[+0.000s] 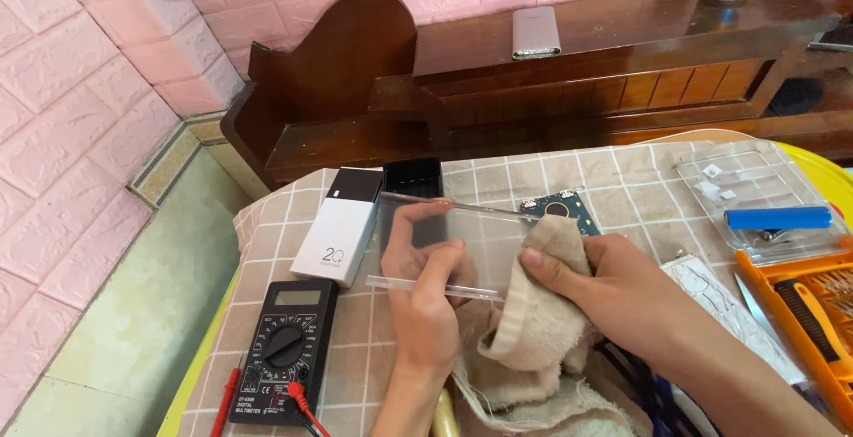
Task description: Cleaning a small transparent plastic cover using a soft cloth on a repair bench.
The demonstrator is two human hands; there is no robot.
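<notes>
Nearest the camera, a beige towel [533,348] is bunched at the bottom edge of the view and runs up into the right hand [597,279], which is closed around a fold of it, thumb pressing the cloth against a clear plastic panel [462,246]. That panel is a see-through rectangular shell with raised long edges, held just above the desk [622,184], which is covered with a beige checked cloth. Fingers of the left hand [425,290] are curled around the panel's left part, with the thumb on its near edge, so both hands grip something: the left the panel, the right the towel.

Left of the hands lies a black digital multimeter [284,348] with its red probe lead [227,401] beside it. Above the meter rests a white power bank casing [338,224], and just beside that a black battery tray [412,178]. A blue circuit board [564,208] shows past the panel's far edge. To the right, a clear plastic tray [764,193] carries a blue cylindrical cell [777,218]; below it sits an orange screwdriver kit [809,313]. On the dark wooden shelf [622,28] behind lies a silver power bank [536,32].
</notes>
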